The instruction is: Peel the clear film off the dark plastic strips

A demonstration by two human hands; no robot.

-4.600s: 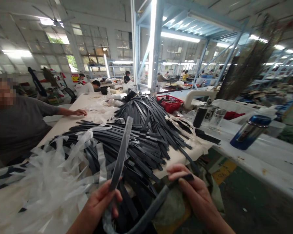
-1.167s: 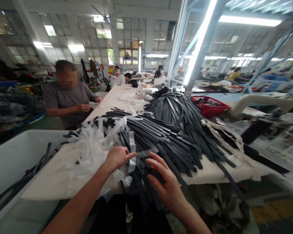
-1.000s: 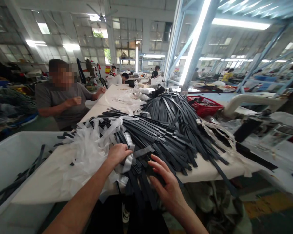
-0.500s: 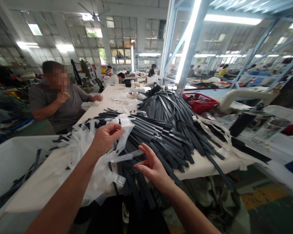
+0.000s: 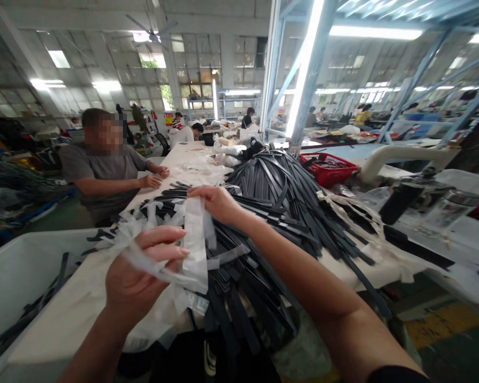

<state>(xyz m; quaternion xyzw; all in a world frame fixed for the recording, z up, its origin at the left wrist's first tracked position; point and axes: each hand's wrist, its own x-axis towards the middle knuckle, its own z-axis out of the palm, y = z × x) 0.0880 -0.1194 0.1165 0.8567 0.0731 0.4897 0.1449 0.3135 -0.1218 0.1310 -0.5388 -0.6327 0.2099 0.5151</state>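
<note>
A narrow clear plastic sleeve [image 5: 195, 234] hangs upright in front of me, its lower end over the dark strips. My right hand [image 5: 221, 205] pinches it at the top edge. Lower down, my left hand [image 5: 141, 271] has its curled fingers against the sleeve's left side. Another translucent strip [image 5: 138, 256], blurred, crosses the left fingers. Underneath lies a spread of flat black straps [image 5: 233, 276], with a heap of crumpled clear plastic [image 5: 141, 226] to their left.
A tall mound of black straps [image 5: 267, 170] stands farther back on the cream-covered table [image 5: 64, 319]. A white bin [image 5: 40, 244] with straps is at left. Behind the mound sits a red basket [image 5: 327, 167]. A sewing machine [image 5: 419, 197] stands right; a co-worker [image 5: 107, 175] sits across.
My right hand has risen and moved left to grip the sleeve's top. My left hand has come down and nearer. The co-worker's hands have come together at the table edge.
</note>
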